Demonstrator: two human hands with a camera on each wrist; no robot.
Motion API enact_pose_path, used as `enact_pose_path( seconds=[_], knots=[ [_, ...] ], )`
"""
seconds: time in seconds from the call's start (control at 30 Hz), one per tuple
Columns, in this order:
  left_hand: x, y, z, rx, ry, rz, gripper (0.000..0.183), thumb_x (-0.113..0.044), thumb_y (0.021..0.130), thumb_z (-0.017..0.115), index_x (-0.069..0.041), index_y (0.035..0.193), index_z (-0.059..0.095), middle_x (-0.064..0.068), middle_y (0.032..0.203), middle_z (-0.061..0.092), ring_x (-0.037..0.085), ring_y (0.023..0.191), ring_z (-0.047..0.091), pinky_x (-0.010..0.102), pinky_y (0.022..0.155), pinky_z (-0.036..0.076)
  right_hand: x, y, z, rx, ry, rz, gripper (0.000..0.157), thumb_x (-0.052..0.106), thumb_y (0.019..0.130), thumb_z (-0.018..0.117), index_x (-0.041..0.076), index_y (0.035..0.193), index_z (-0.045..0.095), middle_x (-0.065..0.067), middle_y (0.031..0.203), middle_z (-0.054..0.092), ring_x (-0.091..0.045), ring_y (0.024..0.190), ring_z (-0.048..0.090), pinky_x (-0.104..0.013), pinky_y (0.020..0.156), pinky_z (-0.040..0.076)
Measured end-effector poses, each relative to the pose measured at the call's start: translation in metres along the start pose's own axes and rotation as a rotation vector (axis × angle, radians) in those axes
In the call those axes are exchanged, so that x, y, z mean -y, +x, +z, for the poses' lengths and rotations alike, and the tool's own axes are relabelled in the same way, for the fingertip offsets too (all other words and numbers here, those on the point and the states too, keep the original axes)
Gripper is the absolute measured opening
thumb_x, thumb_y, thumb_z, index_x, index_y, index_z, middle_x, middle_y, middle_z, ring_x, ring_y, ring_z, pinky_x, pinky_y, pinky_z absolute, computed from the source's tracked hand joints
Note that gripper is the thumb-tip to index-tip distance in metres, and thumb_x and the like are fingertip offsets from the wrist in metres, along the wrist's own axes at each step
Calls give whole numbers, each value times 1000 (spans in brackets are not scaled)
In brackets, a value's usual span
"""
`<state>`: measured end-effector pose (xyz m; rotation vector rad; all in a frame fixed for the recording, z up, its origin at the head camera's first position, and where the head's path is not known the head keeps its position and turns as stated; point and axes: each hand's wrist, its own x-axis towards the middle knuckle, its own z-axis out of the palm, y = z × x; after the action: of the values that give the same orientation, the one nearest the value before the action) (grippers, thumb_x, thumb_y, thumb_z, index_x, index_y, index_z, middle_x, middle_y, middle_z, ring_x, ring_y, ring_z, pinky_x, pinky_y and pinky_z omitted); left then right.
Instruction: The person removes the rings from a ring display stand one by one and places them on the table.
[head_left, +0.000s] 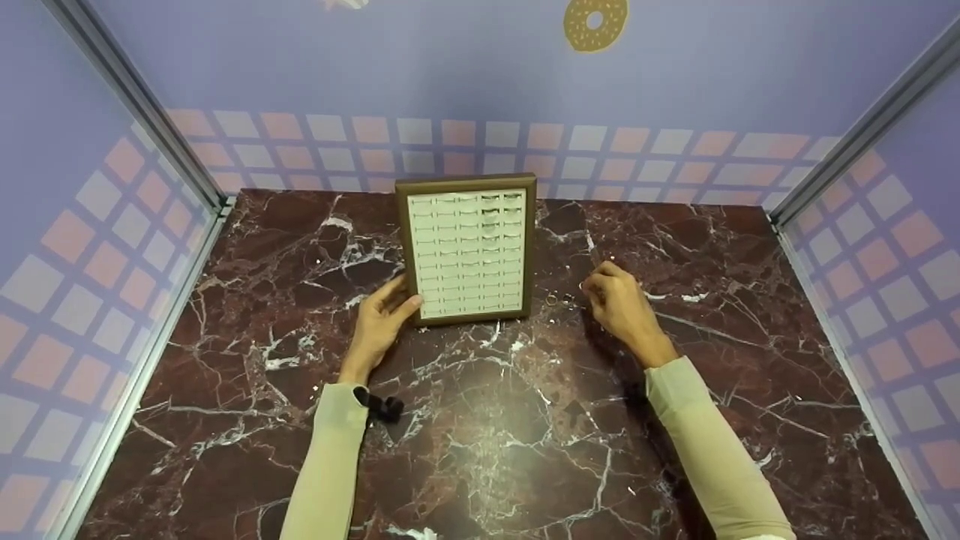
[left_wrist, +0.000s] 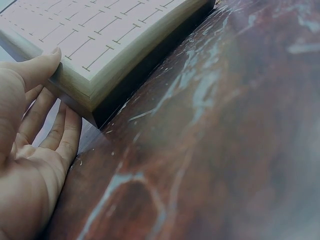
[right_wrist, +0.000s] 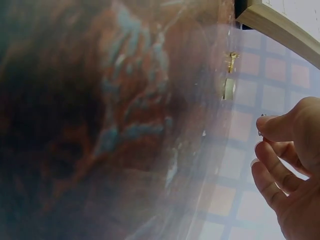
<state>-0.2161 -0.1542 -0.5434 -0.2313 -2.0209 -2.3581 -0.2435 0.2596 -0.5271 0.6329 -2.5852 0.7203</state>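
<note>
A ring display board (head_left: 470, 255) with a wooden frame stands tilted back on the marble-patterned table, its pale face lined with rows of short slots. Several slots at its upper right hold dark or shiny rings (head_left: 491, 212). My left hand (head_left: 381, 324) grips the lower left edge, thumb on the front and fingers behind, as the left wrist view shows. To the right of the board, my right hand (head_left: 619, 304) pinches a small shiny ring (right_wrist: 260, 125) between thumb and forefinger, mostly covered by the fingertips. Beside it on the table lie a gold ring (head_left: 552, 299) and a silver ring (head_left: 568, 298).
The dark red marbled table (head_left: 480, 450) is enclosed by purple walls (head_left: 480, 82) at the back and sides, with pink and white squares along their lower part. A black strap (head_left: 382, 406) sits at the left wrist, over the cream sleeve.
</note>
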Motion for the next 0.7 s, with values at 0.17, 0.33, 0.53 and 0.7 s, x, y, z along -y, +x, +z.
enact_pose_path(
  seconds=[0.17,0.33,0.53,0.7],
  knots=[
    [0,0,0,-6,-3,-6,56,0,90,73,7,141,51,22,131,60,21,117,62,25,97,52,-3,-1,3,49,-9,4,13,-11,79,67,-1,84,74,-11,87,63,-26,75,62,-40,67,55],
    [0,0,0,5,-6,8,56,1,90,72,8,141,50,24,130,60,21,115,62,25,95,53,-5,-1,5,85,-19,-11,18,-14,76,62,0,79,73,-11,84,63,-26,73,61,-39,65,54],
    [1,1,-1,8,-7,14,55,2,90,72,9,141,50,22,129,61,19,113,64,25,93,54,-6,-1,7,114,-24,-10,22,-17,73,59,3,73,69,-10,81,61,-24,71,58,-37,61,52],
    [2,1,-1,3,-13,1,55,1,90,72,7,141,51,24,131,59,16,112,64,26,94,53,-5,-1,7,126,-19,-6,24,-18,70,56,4,71,67,-9,82,61,-24,70,57,-36,60,50]
  ],
)
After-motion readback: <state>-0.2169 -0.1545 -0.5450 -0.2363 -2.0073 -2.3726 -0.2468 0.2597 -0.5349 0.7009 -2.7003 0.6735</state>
